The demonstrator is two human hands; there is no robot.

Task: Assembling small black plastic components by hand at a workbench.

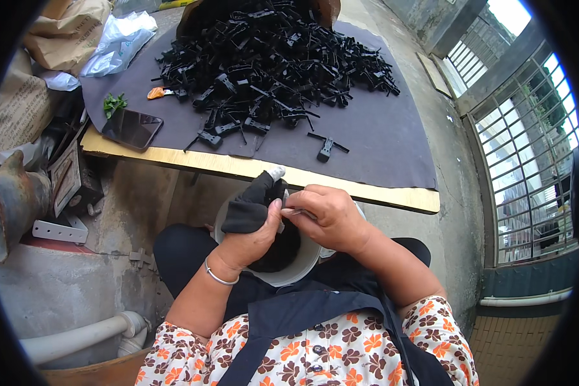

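Observation:
Over a white bucket (310, 258) between my knees, both hands work close together. My left hand (254, 225), partly covered by black cloth and with a white wrapping on one fingertip, grips a small black plastic part (278, 192), mostly hidden by the fingers. A thin metal tool (297, 211), perhaps a blade, is pinched in my right hand (331, 213), its end against my left thumb and the part. Dark contents (283, 251) lie in the bucket. Beyond it, a large heap of black plastic parts (257, 64) covers the table, and one T-shaped part (325, 151) lies apart near the front edge.
The table (392, 151) has a grey cover and a pale wooden front edge. A phone (132, 128), green leaves (114, 104) and an orange wrapper (159, 93) lie at its left. Paper bags (67, 32) and metal scraps (61, 230) crowd the left side; a barred window (527, 154) stands at right.

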